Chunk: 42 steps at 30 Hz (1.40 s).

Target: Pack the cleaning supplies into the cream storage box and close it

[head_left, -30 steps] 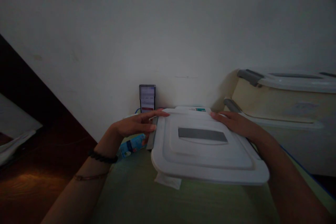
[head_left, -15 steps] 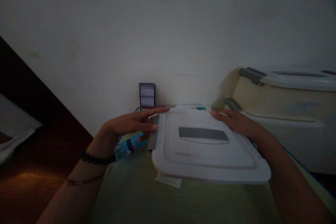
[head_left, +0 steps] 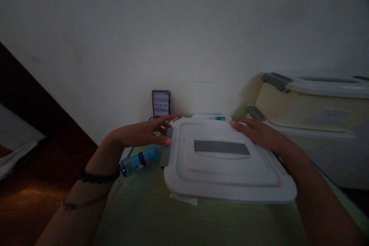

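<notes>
A white plastic storage box lid point(head_left: 225, 175) with a grey inset handle point(head_left: 221, 147) lies before me, covering whatever is below it. My left hand point(head_left: 144, 132) is at the lid's left edge, its fingers apart. The left thumb touches the lid near a grey side latch point(head_left: 166, 148), and the other fingers hover by the far left corner. On the lid's far right side rests my right hand point(head_left: 256, 132), fingers stretched forward over the rim; its underside is hidden.
A blue-labelled plastic bottle point(head_left: 141, 160) lies left of the lid on the green tabletop point(head_left: 138, 207). Behind it a phone point(head_left: 161, 103) leans against the wall. Stacked cream storage boxes point(head_left: 311, 111) with grey latches stand at the right.
My left hand has drawn back left, its fingers lifting off the lid's far left corner. My right hand keeps its place on the lid. The view has shifted slightly.
</notes>
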Tool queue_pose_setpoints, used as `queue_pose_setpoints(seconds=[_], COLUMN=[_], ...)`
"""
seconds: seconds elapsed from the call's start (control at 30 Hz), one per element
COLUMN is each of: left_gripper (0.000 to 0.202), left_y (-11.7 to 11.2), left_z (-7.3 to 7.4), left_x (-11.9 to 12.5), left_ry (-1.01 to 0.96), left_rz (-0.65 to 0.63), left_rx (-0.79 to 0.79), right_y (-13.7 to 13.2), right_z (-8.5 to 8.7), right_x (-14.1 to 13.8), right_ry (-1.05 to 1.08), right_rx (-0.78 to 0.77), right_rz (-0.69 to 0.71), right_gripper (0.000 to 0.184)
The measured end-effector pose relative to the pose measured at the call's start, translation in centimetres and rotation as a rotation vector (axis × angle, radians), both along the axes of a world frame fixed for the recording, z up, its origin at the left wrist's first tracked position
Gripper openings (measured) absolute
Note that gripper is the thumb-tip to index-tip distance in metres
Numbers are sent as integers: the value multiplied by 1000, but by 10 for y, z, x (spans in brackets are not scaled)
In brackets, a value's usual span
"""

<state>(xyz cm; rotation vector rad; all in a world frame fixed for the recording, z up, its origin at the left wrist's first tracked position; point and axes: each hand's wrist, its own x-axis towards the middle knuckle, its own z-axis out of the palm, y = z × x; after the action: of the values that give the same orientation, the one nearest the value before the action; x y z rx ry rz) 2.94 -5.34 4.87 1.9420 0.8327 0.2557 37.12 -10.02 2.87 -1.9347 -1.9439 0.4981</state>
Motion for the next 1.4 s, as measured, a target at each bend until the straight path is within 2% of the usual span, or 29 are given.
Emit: queue_pose_setpoints(seconds=[0.33,0.57,0.67,0.77,0.93,1.0,1.23,1.4], left_gripper=[77,77,75,71,59,53,49,49], left_y=[-8,-8,-7,-9,-21,-26,-23,-19], left_z=[7,2,2,4,-2,-7,-12,-14], left_x=[7,14,13,13,32,42,50,47], left_ry=[47,11,13,36,33,25,86,107], left_rz=[109,37,38,36,60,80,227,261], left_rx=[-4,-68,-35,80,534,600,468,467], right_y=[-2,-2,-2,-1,0,0,1,-3], right_z=[2,5,4,3,2,1,5,11], right_x=[-4,-7,-6,-5,-5,-6,-11,3], right_ry=[-16,-48,-45,-45,-21,-11,45,80], right_rx=[3,-29,-40,-41,-13,16,28,-60], right_rz=[-22,-8,11,12,26,30,50,104], right_gripper=[59,59,56,57,57,56,56,55])
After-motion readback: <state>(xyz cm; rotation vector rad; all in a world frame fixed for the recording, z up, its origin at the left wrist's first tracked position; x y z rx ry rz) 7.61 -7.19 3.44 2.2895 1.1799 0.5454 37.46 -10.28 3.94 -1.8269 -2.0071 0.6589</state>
